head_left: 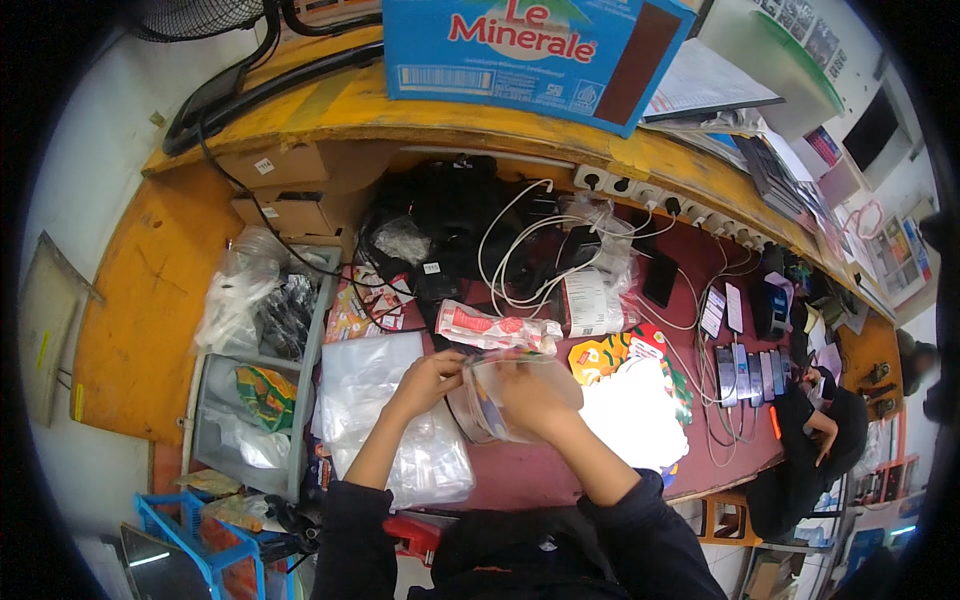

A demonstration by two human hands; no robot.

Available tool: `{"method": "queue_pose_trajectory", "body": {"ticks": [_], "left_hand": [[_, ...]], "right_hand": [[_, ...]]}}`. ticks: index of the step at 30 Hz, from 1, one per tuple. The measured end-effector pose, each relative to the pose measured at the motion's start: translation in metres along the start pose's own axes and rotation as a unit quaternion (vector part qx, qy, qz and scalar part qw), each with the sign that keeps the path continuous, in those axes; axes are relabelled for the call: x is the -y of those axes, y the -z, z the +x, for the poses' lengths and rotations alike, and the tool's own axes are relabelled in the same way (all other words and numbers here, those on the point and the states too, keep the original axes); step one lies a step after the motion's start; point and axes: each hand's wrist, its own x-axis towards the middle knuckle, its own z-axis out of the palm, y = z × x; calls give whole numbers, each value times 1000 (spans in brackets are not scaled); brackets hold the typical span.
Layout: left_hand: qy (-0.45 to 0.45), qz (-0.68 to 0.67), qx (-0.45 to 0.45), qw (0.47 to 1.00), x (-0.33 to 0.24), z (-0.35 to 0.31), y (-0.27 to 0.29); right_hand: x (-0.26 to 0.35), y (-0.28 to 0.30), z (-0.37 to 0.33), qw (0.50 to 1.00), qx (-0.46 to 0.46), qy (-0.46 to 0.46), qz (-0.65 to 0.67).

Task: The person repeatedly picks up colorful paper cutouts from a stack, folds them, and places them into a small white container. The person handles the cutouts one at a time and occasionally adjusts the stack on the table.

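My left hand [424, 386] has its fingers closed together on the upper left rim of a clear plastic bag [480, 415]. My right hand [537, 402] comes at the same bag from the other side, its fingers inside or behind the plastic (the sheen blurs them, so I cannot tell whether they grip anything or how wide they stand). The bag is over the dark red desk [525, 478], a little in from the middle of its front edge. Just left of it, a flat pile of clear plastic sleeves [425, 460] reaches that front edge, and a grey tray [308, 400] holding crumpled plastic sits at the left end. Close by my right wrist lie white cards [630, 418], with colourful cut-outs [598, 353] beyond them, farther from the front edge. Between the bag and the back edge lies a red-and-white packet [490, 328], and a white box [595, 303] is near its right end. A black phone [659, 279] lies nearer the back edge, while a row of phones [742, 374] lies toward the right edge.
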Motion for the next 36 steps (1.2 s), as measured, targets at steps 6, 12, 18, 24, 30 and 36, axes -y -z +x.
{"method": "queue_pose_trajectory", "body": {"ticks": [6, 12, 18, 24, 30, 36], "left_hand": [[41, -21, -73, 996, -4, -6, -13], [49, -9, -69, 996, -11, -5, -13], [59, -42, -58, 996, 3, 1, -22], [160, -116, -3, 980, -20, 4, -8], [-146, 7, -370, 917, -132, -13, -104], [-154, 155, 231, 948, -163, -5, -298]], "right_hand": [[0, -31, 5, 995, -23, 86, -34], [-5, -50, 8, 989, 140, 20, -38], [-2, -60, 43, 948, 308, -70, -21], [12, -46, 22, 959, 271, -80, -9], [-70, 42, -91, 914, -182, 66, 357], [-152, 30, -247, 852, -263, -301, 337]]}}
